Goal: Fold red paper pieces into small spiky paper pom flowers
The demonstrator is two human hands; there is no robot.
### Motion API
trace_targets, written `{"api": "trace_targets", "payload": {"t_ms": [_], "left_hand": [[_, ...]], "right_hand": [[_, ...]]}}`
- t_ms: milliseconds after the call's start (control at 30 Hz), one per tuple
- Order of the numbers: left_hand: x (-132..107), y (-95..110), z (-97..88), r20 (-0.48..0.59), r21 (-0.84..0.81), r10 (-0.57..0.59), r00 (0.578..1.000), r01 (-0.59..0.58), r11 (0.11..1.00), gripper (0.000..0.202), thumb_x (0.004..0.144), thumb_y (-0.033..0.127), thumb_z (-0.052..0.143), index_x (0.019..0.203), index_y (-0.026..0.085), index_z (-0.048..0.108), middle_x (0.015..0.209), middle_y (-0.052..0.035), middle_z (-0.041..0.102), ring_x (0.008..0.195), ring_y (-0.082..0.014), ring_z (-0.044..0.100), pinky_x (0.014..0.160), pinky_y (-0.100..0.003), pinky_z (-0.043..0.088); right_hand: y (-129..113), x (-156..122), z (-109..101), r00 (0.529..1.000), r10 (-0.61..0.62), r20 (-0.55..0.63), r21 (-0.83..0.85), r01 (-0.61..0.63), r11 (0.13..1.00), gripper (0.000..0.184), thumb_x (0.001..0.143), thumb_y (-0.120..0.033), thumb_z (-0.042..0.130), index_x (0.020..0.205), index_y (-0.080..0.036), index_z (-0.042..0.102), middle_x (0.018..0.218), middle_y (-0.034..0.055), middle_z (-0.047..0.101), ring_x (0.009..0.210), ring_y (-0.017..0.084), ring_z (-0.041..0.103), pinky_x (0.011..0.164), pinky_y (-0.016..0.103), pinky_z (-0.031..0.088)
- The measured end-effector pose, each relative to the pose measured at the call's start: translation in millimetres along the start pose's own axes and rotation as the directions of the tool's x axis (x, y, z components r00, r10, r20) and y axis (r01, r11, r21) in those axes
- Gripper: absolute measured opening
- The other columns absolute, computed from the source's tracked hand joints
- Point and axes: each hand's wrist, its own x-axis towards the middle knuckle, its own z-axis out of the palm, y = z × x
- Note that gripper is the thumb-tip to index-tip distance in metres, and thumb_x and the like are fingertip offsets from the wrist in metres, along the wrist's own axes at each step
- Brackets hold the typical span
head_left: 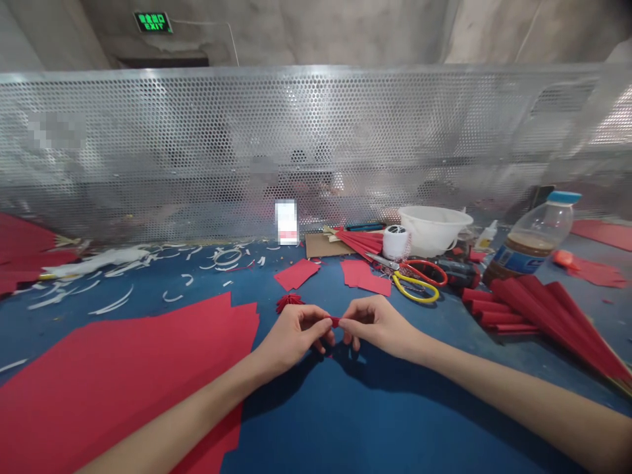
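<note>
Where left hand (295, 334) meets right hand (379, 326), fingers (323, 325) pinch red paper (336, 322) — tightly.

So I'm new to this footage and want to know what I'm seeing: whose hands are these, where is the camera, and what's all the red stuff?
There is no machine here: a person works with bare hands, and the single camera sits on their head, looking forward and down. The left hand and right hand pinch a small folded red paper piece between their fingertips, above a blue table. On the table lie a stack of red paper sheets at the left, folded red paper fans at the right, scissors, a white bowl, a bottle and white paper trimmings. A perforated metal screen stands behind.
</note>
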Motion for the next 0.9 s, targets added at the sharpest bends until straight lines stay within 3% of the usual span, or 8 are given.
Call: {"api": "trace_targets", "payload": {"t_ms": [200,300,467,900], "left_hand": [[-0.7,3.7,0.0,0.004,-0.05,0.006,1.0,-0.006,0.999,0.024,0.086,0.035,0.064,0.086,0.012,0.067,0.069,-0.0042,0.066,0.065,-0.0174,0.067,0.052,-0.023,0.053],[0.0,2.9,-0.7,-0.027,-0.067,-0.009,1.0,0.007,0.998,0.028,0.087,0.038,0.062,0.078,0.012,0.066,0.062,-0.003,0.063,0.056,-0.0156,0.064,0.049,-0.024,0.052],[0.9,2.6,0.0,-0.073,-0.056,-0.03,0.997,0.025,0.998,0.03,0.081,0.041,0.068,0.076,0.012,0.066,0.058,-0.0022,0.063,0.051,-0.0144,0.061,0.045,-0.024,0.052],[0.0,1.9,-1.6,-0.022,-0.05,-0.087,0.996,0.086,0.995,0.027,0.081,0.037,0.067,0.071,0.012,0.067,0.054,-0.0014,0.062,0.046,-0.0115,0.058,0.045,-0.021,0.049]], "right_hand": [[-2.5,-1.5,0.3,0.996,-0.004,0.085,-0.025,0.006,1.0,0.026,0.088,-0.036,0.063,0.077,-0.014,0.065,0.067,0.0034,0.07,0.049,0.01,0.056,0.048,0.019,0.043],[-4.2,-2.6,2.1,0.988,0.017,0.151,-0.052,-0.009,0.999,0.026,0.09,-0.037,0.059,0.079,-0.014,0.064,0.067,0.0033,0.069,0.048,0.009,0.054,0.046,0.019,0.041],[-5.0,-2.7,1.3,0.993,0.025,0.113,-0.073,-0.017,0.997,0.027,0.092,-0.038,0.057,0.077,-0.015,0.061,0.065,0.0021,0.067,0.048,0.009,0.053,0.046,0.018,0.04],[-5.5,1.3,0.2,0.98,0.062,0.19,-0.052,-0.053,0.997,0.023,0.089,-0.034,0.06,0.079,-0.014,0.063,0.063,0.0007,0.066,0.049,0.008,0.053,0.045,0.017,0.04]]}}
